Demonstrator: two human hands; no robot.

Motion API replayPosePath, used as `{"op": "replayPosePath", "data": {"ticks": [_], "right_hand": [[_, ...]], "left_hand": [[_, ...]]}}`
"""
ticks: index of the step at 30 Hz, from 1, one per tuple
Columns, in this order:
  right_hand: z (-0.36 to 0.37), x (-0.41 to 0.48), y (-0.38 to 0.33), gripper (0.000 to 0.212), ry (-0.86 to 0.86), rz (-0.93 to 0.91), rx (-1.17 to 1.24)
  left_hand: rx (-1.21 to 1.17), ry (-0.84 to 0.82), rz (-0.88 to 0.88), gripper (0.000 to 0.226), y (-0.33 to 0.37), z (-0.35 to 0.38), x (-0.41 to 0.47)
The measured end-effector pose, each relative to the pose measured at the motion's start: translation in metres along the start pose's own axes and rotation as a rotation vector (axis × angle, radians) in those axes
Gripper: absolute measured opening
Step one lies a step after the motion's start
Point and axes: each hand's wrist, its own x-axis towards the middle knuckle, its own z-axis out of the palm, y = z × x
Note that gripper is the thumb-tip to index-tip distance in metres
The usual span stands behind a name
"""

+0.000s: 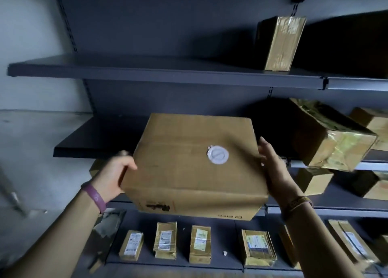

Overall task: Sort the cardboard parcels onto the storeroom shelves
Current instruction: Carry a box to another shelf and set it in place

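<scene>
Currently, left hand point(117, 173) and right hand point(273, 168) hold the plain brown cardboard box point(195, 166); keep it level, slide toward the dark metal shelf point(92, 139) at 11 o'clock.

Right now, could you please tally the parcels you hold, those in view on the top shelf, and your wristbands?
Cardboard parcel held between left hand and right hand: 1
Taped parcel upright on top shelf: 1
Wristbands, purple wristband and yellow wristband: 2
Total: 4

The large carton point(193, 164) hides the left hand's point(114, 175) fingers beneath it. Below the carton, small parcel point(131, 245) label text is illegible.
</scene>
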Motion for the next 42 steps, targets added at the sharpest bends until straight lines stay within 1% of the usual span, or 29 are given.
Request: {"op": "replayPosePath", "data": {"ticks": [2,3,6,8,9,11,14,16,17,18,19,21,22,23,24,27,29,30,31,34,37,38,41,42], "right_hand": [[0.005,-0.015,0.005,0.054,0.077,0.006,-0.094],[0.008,-0.022,0.008,0.056,0.1,0.001,-0.132],[0.015,-0.04,0.016,0.047,0.106,-0.052,-0.138],[0.015,-0.05,0.017,0.041,0.048,-0.102,-0.169],[0.014,-0.054,0.018,0.042,0.013,-0.117,-0.187],[0.011,-0.058,0.022,0.045,-0.011,-0.128,-0.204],[0.005,-0.064,0.026,0.048,-0.04,-0.16,-0.2],[0.001,-0.068,0.027,0.049,-0.066,-0.196,-0.195],[0.0,-0.07,0.028,0.048,-0.073,-0.213,-0.184],[0.0,-0.071,0.028,0.046,-0.077,-0.224,-0.159],[0.001,-0.073,0.028,0.046,-0.072,-0.222,-0.127],[0.001,-0.074,0.028,0.059,-0.06,-0.18,-0.073],[0.001,-0.074,0.028,0.065,-0.059,-0.162,-0.072],[0.001,-0.074,0.029,0.066,-0.057,-0.159,-0.079],[0.002,-0.074,0.029,0.062,-0.057,-0.171,-0.083],[0.002,-0.078,0.031,0.039,-0.105,-0.239,-0.095],[0.0,-0.08,0.03,0.039,-0.141,-0.244,-0.097],[-0.002,-0.081,0.029,0.043,-0.152,-0.239,-0.096],[-0.004,-0.082,0.03,0.047,-0.158,-0.235,-0.099],[-0.007,-0.082,0.035,0.057,-0.128,-0.234,-0.108],[-0.008,-0.081,0.046,0.058,-0.106,-0.271,-0.137],[-0.008,-0.081,0.049,0.058,-0.109,-0.283,-0.139],[-0.01,-0.083,0.055,0.06,-0.128,-0.288,-0.132],[-0.009,-0.085,0.054,0.061,-0.137,-0.287,-0.121]], "left_hand": [[0.034,0.004,0.002,0.043,-0.007,-0.009,-0.013],[0.033,0.006,0.025,0.052,-0.01,-0.013,-0.016],[0.043,0.012,0.106,0.054,-0.015,-0.017,-0.023],[0.051,0.018,0.106,0.055,-0.014,-0.015,-0.026],[0.077,0.014,0.096,0.057,-0.011,-0.013,-0.029],[0.123,0.018,0.086,0.069,-0.003,-0.007,-0.035],[0.13,0.111,0.062,0.096,0.01,0.0,-0.038],[0.175,0.158,0.034,0.11,0.014,0.003,-0.038],[0.181,0.168,0.027,0.111,0.014,0.004,-0.039],[0.169,0.169,0.039,0.106,0.011,0.003,-0.04],[0.145,0.169,0.065,0.096,0.008,0.002,-0.04],[0.078,0.169,0.104,0.072,0.002,-0.003,-0.04],[0.046,0.158,0.117,0.064,-0.001,-0.006,-0.041],[0.016,0.137,0.126,0.058,-0.004,-0.008,-0.042],[-0.01,0.108,0.133,0.054,-0.007,-0.009,-0.042],[-0.088,0.022,0.161,0.043,-0.014,-0.014,-0.048],[-0.112,-0.007,0.169,0.033,-0.015,-0.019,-0.051],[-0.118,-0.009,0.165,0.033,-0.016,-0.021,-0.051],[-0.118,-0.002,0.163,0.038,-0.018,-0.023,-0.05],[-0.022,0.036,0.15,0.064,-0.027,-0.025,-0.048],[0.035,0.09,0.104,0.083,-0.04,-0.022,-0.046],[0.029,0.104,0.108,0.084,-0.042,-0.021,-0.045],[0.003,0.122,0.145,0.078,-0.041,-0.018,-0.041],[-0.011,0.126,0.145,0.08,-0.04,-0.017,-0.039]]}}
